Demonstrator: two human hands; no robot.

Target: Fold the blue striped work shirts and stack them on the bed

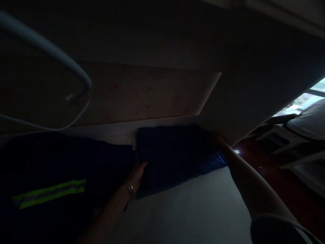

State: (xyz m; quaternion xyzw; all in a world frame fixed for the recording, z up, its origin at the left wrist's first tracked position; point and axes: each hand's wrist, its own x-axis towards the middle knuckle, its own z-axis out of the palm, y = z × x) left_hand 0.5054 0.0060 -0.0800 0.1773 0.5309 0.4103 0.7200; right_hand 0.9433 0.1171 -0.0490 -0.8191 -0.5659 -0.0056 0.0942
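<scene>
The scene is very dark. A folded dark blue garment (175, 152) lies on a pale flat surface (193, 210) against a back wall. My left hand (137, 173), with a bracelet at the wrist, rests flat against the garment's left edge, fingers stretched out. My right hand (217, 139) reaches to the garment's far right corner; its fingers are lost in shadow. A second dark garment with a yellow-green reflective stripe (50, 193) lies to the left of my left arm.
A pale hanger hook and wire (76, 84) hang close to the camera at upper left. A slanted panel (254, 101) overhangs the right side. Beyond it at far right are a bright window (304, 101) and pale bedding (309, 122).
</scene>
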